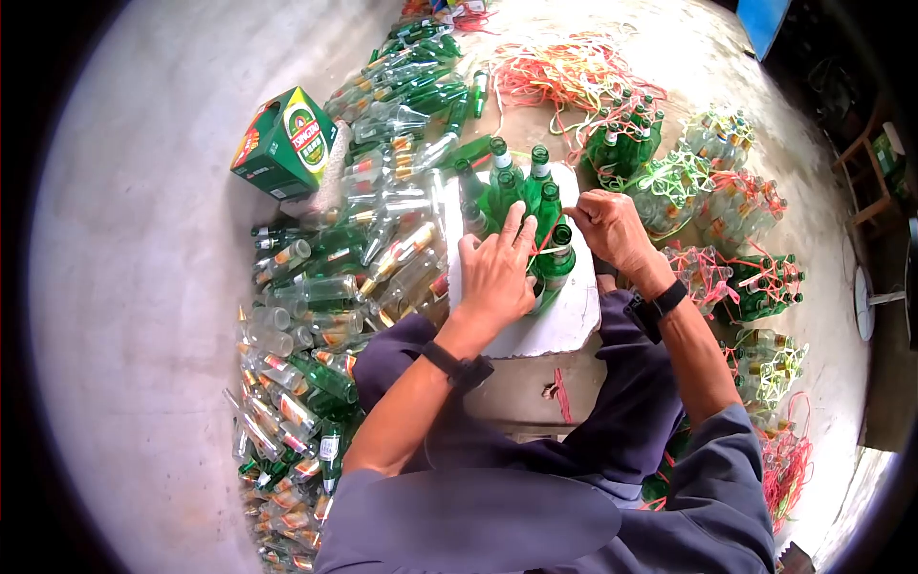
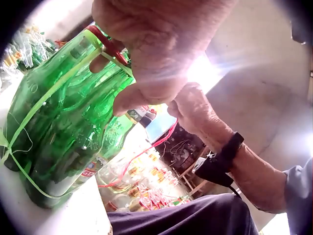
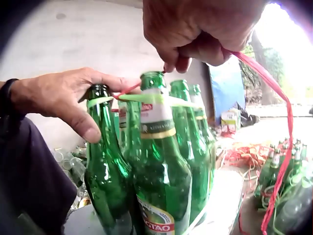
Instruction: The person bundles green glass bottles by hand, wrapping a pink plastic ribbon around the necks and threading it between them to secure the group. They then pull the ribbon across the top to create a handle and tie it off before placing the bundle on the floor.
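Note:
A cluster of green glass beer bottles [image 3: 164, 171] stands upright on a white slab [image 1: 535, 340] between the person's knees. Pale green plastic strap [image 2: 54, 93] runs round the bottles, low down and at the necks. My left hand [image 1: 497, 268] rests among the necks, fingers extended, its thumb lying along the front bottle's neck in the right wrist view. Above the tops on the right, my right hand [image 1: 612, 230] pinches a red plastic strap [image 3: 289, 127]. One part of this strap reaches in to the necks; its long tail hangs from the right fist.
Loose clear and green bottles [image 1: 335, 292] lie heaped along the left, beside a green Tsingtao carton [image 1: 287, 143]. Tangled straps [image 1: 564, 77] cover the floor ahead. Strapped bottle bundles [image 1: 626, 143] stand down the right side, with a wooden chair [image 1: 865, 163] beyond.

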A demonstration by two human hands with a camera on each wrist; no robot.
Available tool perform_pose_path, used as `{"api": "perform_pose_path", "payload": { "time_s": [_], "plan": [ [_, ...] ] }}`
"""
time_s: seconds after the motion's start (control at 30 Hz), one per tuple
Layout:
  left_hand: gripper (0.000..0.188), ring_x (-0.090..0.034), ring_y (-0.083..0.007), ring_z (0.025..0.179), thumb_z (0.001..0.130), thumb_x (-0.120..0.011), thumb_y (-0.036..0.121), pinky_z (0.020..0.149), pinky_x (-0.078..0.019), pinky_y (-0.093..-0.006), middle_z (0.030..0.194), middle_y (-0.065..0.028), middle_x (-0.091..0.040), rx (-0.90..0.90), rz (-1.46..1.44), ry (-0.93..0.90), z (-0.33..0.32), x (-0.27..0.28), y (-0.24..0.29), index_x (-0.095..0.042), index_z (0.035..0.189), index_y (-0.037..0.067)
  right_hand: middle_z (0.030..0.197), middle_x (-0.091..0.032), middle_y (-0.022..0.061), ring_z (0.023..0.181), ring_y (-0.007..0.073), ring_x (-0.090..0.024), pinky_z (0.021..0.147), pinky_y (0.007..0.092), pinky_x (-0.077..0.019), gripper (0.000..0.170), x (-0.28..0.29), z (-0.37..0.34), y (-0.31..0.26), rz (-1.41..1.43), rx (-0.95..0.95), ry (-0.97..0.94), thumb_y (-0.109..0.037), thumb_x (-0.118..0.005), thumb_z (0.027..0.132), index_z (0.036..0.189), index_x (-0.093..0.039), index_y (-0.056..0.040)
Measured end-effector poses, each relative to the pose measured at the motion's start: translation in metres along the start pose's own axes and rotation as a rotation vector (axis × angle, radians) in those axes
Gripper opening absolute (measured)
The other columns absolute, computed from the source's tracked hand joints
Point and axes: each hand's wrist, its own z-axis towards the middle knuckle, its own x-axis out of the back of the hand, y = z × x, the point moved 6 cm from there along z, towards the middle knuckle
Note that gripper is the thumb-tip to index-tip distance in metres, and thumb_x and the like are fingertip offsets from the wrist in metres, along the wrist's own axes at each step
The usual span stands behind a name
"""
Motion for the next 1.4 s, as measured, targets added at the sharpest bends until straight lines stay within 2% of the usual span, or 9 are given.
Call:
{"api": "perform_pose_path", "payload": {
  "time_s": [0.2,0.4,0.53,0.6,0.8,1.17,1.27,1.33,1.4],
  "plan": [
    [0.08,-0.057,-0.0264,0.114,0.065,-0.078,0.023,0.096,-0.0343,-0.0461,0.157,-0.0127,-0.041,-0.031,-0.026,0.02,0.003,0.007,0.003,-0.055,0.14,0.005,0.07,-0.062,0.0217,0.07,0.0436,-0.062,0.063,0.0485,-0.0486,0.034,-0.033,-0.024,0.056,0.073,-0.35,-0.046,-0.024,-0.072,0.088,0.068,-0.06,0.001],
    [0.041,-0.05,-0.0299,0.125,0.079,-0.073,0.026,0.107,-0.0301,-0.051,0.129,-0.0087,-0.067,-0.142,-0.162,0.153,0.024,0.038,0.004,-0.07,0.116,0.008,0.06,-0.058,0.0119,0.057,0.0137,-0.048,0.057,0.0355,-0.0429,0.035,-0.063,-0.041,0.082,0.501,-0.587,-0.171,-0.028,-0.067,0.092,0.075,-0.072,0.0022],
    [0.024,-0.058,-0.0278,0.113,0.084,-0.066,0.019,0.099,-0.038,-0.0459,0.112,-0.0076,-0.073,-0.167,-0.251,0.055,0.052,0.018,-0.002,-0.074,0.103,0.007,0.062,-0.06,0.0082,0.055,0.0099,-0.048,0.053,0.0326,-0.0431,0.031,-0.081,-0.035,0.09,0.535,-0.411,-0.23,-0.027,-0.066,0.094,0.079,-0.07,-0.0007],
    [0.021,-0.061,-0.0271,0.108,0.085,-0.064,0.017,0.095,-0.0405,-0.0446,0.106,-0.0077,-0.074,-0.158,-0.255,-0.03,0.062,0.001,-0.002,-0.074,0.1,0.007,0.06,-0.058,0.0063,0.052,0.0111,-0.046,0.05,0.0309,-0.0408,0.031,-0.079,-0.031,0.081,0.285,-0.033,-0.259,-0.026,-0.065,0.094,0.074,-0.068,-0.0035],
    [0.028,-0.061,-0.0269,0.101,0.082,-0.063,0.013,0.088,-0.0421,-0.0433,0.091,-0.008,-0.07,-0.101,-0.195,-0.172,0.069,-0.015,-0.001,-0.076,0.106,0.013,0.059,-0.045,0.0062,0.047,0.0208,-0.048,0.046,0.0348,-0.038,0.012,-0.067,-0.033,0.068,0.439,0.155,-0.125,-0.007,-0.067,0.084,0.094,-0.068,-0.0136],
    [0.018,-0.06,-0.0238,0.098,0.079,-0.067,0.011,0.094,-0.0341,-0.0455,0.088,0.0,-0.068,-0.063,-0.226,-0.138,0.07,-0.015,-0.001,-0.066,0.096,0.016,0.057,-0.04,0.0078,0.046,0.0196,-0.041,0.047,0.0346,-0.0358,0.018,-0.073,-0.03,0.065,0.427,0.372,-0.021,-0.016,-0.068,0.093,0.077,-0.067,-0.0078],
    [0.02,-0.058,-0.0241,0.095,0.077,-0.068,0.009,0.094,-0.0326,-0.0467,0.087,-0.0003,-0.067,-0.124,-0.178,-0.006,0.066,-0.004,0.004,-0.061,0.096,0.014,0.056,-0.044,0.0044,0.051,0.0138,-0.04,0.05,0.0334,-0.0364,0.031,-0.061,-0.027,0.065,0.506,-0.034,-0.222,-0.026,-0.072,0.095,0.074,-0.069,-0.0022],
    [0.022,-0.058,-0.0246,0.094,0.076,-0.069,0.009,0.094,-0.0322,-0.0471,0.086,-0.0009,-0.066,-0.128,-0.159,0.08,0.063,0.015,0.011,-0.06,0.095,0.011,0.057,-0.049,0.0016,0.057,0.0087,-0.041,0.053,0.0325,-0.0372,0.044,-0.06,-0.033,0.074,0.707,-0.681,-0.363,-0.035,-0.076,0.091,0.071,-0.068,0.0029],
    [0.02,-0.057,-0.0255,0.092,0.075,-0.069,0.008,0.094,-0.032,-0.0473,0.084,-0.0019,-0.065,-0.127,-0.163,0.098,0.059,0.024,0.015,-0.06,0.093,0.01,0.059,-0.052,0.0005,0.06,0.0077,-0.042,0.054,0.0323,-0.0375,0.045,-0.062,-0.034,0.076,0.728,-0.69,-0.338,-0.036,-0.077,0.09,0.073,-0.069,0.0055]
  ]
}}
